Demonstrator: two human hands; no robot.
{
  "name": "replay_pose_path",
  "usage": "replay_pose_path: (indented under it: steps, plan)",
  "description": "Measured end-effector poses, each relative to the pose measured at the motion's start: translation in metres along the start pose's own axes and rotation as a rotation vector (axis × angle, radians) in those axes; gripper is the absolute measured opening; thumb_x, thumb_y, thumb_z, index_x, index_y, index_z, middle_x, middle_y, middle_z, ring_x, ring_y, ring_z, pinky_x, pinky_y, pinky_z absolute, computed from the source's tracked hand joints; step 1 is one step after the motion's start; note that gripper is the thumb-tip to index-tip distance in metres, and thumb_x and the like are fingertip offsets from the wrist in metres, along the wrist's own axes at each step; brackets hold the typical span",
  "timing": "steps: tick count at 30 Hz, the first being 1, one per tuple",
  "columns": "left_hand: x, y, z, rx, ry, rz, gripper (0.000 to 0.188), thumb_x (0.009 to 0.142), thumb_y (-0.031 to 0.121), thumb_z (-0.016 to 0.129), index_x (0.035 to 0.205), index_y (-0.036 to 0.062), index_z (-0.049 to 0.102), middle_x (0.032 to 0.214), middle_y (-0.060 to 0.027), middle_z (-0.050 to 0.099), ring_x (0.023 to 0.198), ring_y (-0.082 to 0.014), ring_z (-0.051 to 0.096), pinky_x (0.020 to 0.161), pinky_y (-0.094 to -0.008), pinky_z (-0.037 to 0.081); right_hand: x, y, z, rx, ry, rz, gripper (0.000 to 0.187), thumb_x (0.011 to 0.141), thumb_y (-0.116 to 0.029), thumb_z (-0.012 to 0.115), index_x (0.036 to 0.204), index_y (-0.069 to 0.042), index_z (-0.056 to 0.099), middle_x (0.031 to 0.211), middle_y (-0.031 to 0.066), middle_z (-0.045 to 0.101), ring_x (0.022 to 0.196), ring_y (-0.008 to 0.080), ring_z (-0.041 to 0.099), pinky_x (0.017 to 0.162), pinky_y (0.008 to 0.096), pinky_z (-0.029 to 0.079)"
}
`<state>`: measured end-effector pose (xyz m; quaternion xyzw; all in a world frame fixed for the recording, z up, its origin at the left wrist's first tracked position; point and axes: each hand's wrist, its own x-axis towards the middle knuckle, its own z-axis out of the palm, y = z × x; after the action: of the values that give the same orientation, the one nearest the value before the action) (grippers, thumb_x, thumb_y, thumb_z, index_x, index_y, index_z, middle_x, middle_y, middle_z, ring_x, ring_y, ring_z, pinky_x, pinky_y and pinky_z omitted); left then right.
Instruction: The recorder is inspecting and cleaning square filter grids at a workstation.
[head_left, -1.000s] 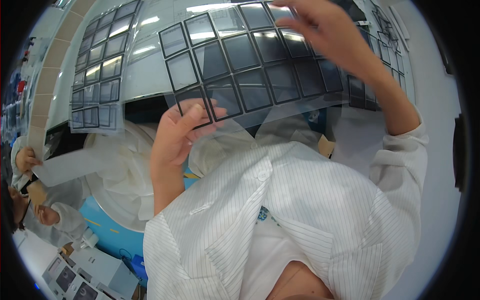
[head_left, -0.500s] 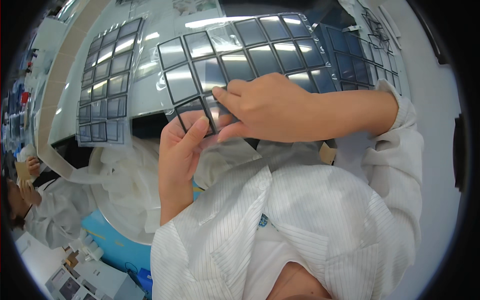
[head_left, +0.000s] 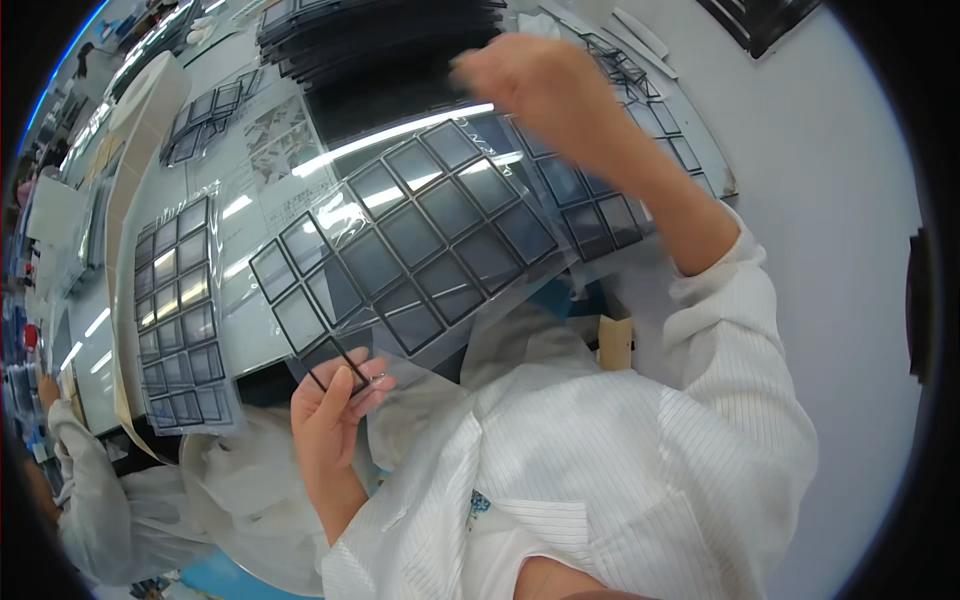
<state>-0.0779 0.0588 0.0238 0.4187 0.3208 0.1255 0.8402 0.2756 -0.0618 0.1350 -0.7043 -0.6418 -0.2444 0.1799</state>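
Pinching the nearest corner of a framed sheet [head_left: 411, 232], clear film with dark-edged panes, between thumb and left fingers [head_left: 337, 395]; covering part of the corner pane, so cannot tell exactly where the fingertips press underneath. Can follow the sheet from there, away and rightward over the worktop [head_left: 250, 335], with glare washing out several panes. Holding the right fingers [head_left: 480, 72] clear of it, beyond its far edge; too blurred to read, so cannot tell whether grasping anything or merely curled. Can see, just beyond the right fingers, a dark stack [head_left: 370, 30], cut off by the top edge. Nearer than the right fingers, can find a second sheet [head_left: 600, 215], partly hidden by the forearm. Left of the left fingers, can make out a third sheet [head_left: 185, 275] and, lower, a pale sleeve [head_left: 95, 500] of another person, dim toward the rim.
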Motion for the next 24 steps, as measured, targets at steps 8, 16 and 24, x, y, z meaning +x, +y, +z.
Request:
replay_pose_path:
  steps: [8, 16, 24]
  plan:
    - [0.004, 0.019, 0.019, 0.123, 0.05, 0.075, 0.049, 0.104, 0.035, 0.043, 0.125, -0.0077, 0.051, 0.101, -0.0223, 0.07, 0.084, -0.0244, 0.071, 0.07, -0.0285, 0.059, -0.062, 0.175, 0.011, -0.174, -0.21, 0.486, 0.046, 0.096, -0.041, 0.056, 0.075, 0.0, 0.061, 0.07, 0.0159, 0.063, 0.068, 0.0364, 0.06, 0.063, 0.0463, 0.046]
    - [-0.01, 0.023, 0.022, 0.332, 0.182, 0.198, 0.032, 0.102, 0.027, 0.05, 0.113, -0.0028, 0.056, 0.092, -0.0205, 0.071, 0.072, -0.0236, 0.071, 0.064, -0.0305, 0.058, -0.024, 0.093, 0.058, 0.34, -0.463, 0.342, 0.031, 0.097, -0.029, 0.057, 0.098, 0.0, 0.066, 0.08, 0.008, 0.063, 0.071, 0.0169, 0.057, 0.065, 0.0317, 0.046]
    - [-0.021, 0.036, -0.016, 0.293, 0.103, 0.128, 0.026, 0.101, 0.021, 0.051, 0.108, -0.0029, 0.06, 0.085, -0.0212, 0.071, 0.07, -0.0225, 0.071, 0.067, -0.0322, 0.06, -0.006, 0.051, 0.072, 0.593, -0.59, 0.279, 0.023, 0.096, -0.027, 0.062, 0.095, -0.004, 0.061, 0.08, 0.0052, 0.058, 0.075, 0.0152, 0.054, 0.07, 0.029, 0.044]
